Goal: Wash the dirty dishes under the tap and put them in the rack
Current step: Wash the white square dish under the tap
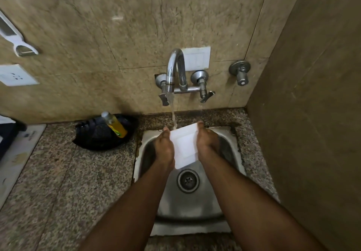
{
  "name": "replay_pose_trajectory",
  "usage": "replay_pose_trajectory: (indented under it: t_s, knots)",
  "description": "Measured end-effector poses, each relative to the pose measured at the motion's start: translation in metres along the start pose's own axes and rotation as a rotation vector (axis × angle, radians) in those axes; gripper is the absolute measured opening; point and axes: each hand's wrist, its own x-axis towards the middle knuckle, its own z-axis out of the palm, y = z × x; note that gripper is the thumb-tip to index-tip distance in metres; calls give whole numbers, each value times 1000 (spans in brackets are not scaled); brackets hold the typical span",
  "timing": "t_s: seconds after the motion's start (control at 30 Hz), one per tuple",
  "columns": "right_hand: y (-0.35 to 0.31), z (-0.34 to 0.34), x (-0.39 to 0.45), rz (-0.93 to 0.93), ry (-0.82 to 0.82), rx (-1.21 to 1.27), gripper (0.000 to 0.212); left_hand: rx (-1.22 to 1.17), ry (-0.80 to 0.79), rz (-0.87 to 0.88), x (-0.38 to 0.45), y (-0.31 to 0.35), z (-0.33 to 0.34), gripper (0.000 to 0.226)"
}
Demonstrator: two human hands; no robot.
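A white square plate is held tilted over the steel sink. My left hand grips its left edge and my right hand grips its right edge. Water runs from the chrome tap and lands on the plate's top left corner. The sink drain shows below the plate. A black dish rack sits on the counter left of the sink.
A bottle of yellow dish soap lies in the black rack. The speckled granite counter spreads to the left. A wall closes in on the right. A valve and a socket are on the tiled wall.
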Motion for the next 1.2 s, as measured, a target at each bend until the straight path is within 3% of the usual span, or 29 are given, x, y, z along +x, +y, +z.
replay_pose_trajectory:
  t_s: [0.13,0.23,0.33,0.4,0.47,0.53,0.6,0.87,1.1,1.2]
  knots:
    - [-3,10,-16,-84,-10,11,79,29,7,5,5,0,-2,38]
    - [-6,13,-23,-88,-66,15,84,-3,-40,-56,9,2,-9,59]
    - [-13,16,-12,-140,-73,7,62,-52,43,-62,16,3,-16,44]
    - [-17,15,-1,-165,-193,131,36,-104,119,-65,24,6,-22,39]
    - [-20,6,2,-160,-403,249,17,-157,78,-94,32,10,-30,50]
    - [-24,-3,1,-127,-565,317,18,-153,8,-119,36,15,-36,53]
    - [-26,-3,1,-85,-627,366,24,-75,13,-120,33,22,-37,39]
    - [-36,16,9,143,-428,628,20,184,-74,-241,41,5,-35,29]
    - [-28,3,30,265,-347,774,22,-20,-123,-190,33,24,-24,10]
    - [-20,2,28,250,-316,788,19,-24,-137,-176,32,28,-18,25]
